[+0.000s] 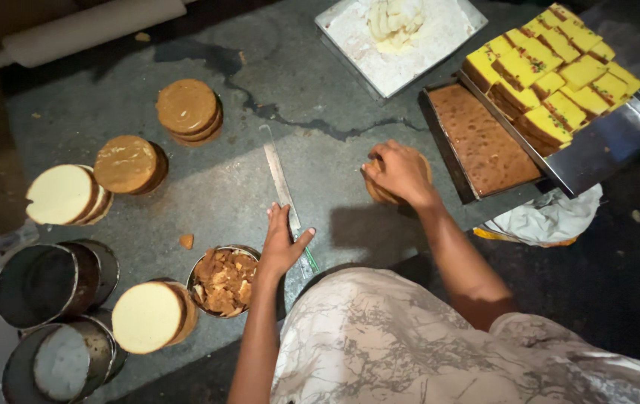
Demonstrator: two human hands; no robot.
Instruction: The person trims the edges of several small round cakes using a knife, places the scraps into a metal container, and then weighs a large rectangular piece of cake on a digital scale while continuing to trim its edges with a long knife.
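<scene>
My left hand [284, 243] lies flat, fingers spread, on the long knife [284, 191]. Right of the knife, my right hand [398, 172] is clamped over a round cake [378, 191]. Risk: palm slipping onto the blade; hard grip may crumble the cake.

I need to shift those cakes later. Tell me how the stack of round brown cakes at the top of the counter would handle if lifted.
The stack of round brown cakes probably feels light for its size, being sponge. It is likely soft and crumbly, as the scraps in the tin suggest. The layers sit slightly offset, so they may slide apart if tilted.
</scene>
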